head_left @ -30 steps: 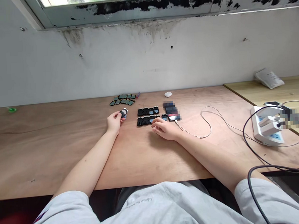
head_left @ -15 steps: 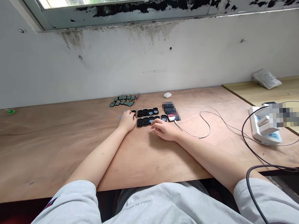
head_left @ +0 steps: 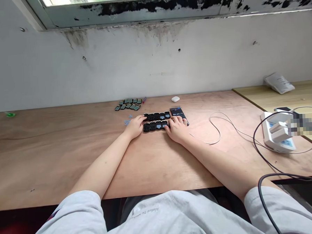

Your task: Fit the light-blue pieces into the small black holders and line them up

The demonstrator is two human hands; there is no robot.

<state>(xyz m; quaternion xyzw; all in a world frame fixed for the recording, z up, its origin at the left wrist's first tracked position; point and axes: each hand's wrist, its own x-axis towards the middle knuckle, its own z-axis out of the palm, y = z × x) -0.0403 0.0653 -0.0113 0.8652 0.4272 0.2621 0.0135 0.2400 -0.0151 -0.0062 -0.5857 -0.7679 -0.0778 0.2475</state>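
Note:
Two rows of small black plastic housings lie side by side on the table, some with pale blue pads in them. My left hand [head_left: 135, 127] rests at the left end of the back row [head_left: 156, 116], its outstretched fingers touching the end housing. At the right end of the front row [head_left: 155, 126], my right hand [head_left: 177, 129] lies with fingers spread, partly covering the last housing and the lower part of the phone [head_left: 177, 112]. Small pale blue pads [head_left: 127, 122] are scattered left of my left hand.
Several flat parts with grey-green faces [head_left: 129, 106] lie in two rows at the back beside a thin pen-like tool [head_left: 144, 100]. A white rounded case [head_left: 175, 99] sits near the wall. Cables run to a white power strip [head_left: 277, 133] on the right.
The back row now extends further right and the gap in the front row has closed. My right hand has moved right and forward. My left hand shifted slightly, uncovering the loose pads.

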